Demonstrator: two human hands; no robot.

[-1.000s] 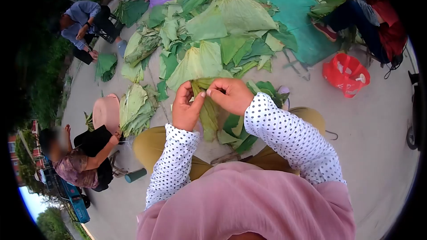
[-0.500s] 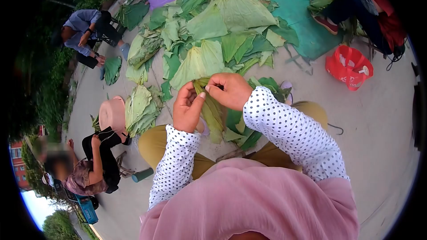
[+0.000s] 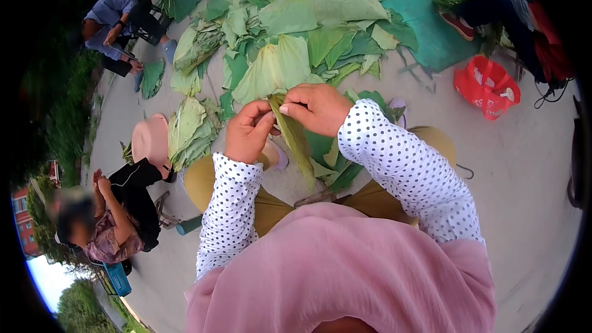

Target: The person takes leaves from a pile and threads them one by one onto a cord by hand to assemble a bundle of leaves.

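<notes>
A folded yellow-green leaf (image 3: 292,139) hangs down between my hands, its upper end pinched. My right hand (image 3: 317,110) has thumb and fingers pressed together on that upper end. Just left of it, my left hand (image 3: 250,132) is closed, fingertips at the leaf's left edge; whether it grips the leaf or something thin is too small to tell. Beyond my fingertips a pale green leaf (image 3: 274,69) lies fanned out, in front of a larger one (image 3: 324,6). More dark green leaves (image 3: 336,160) lie below and right of the folded leaf, near my knees.
Three people sit around: one at upper left (image 3: 114,31), one at lower left (image 3: 117,222), one at upper right (image 3: 505,18). A pink bucket (image 3: 150,142) and leaf stack (image 3: 192,132) stand left. A red bag (image 3: 487,89) sits right, near a teal sheet (image 3: 425,18).
My left hand has moved slightly left, away from my right hand, and the leaf now hangs from my right hand's pinch. The person at lower left has raised their hands together.
</notes>
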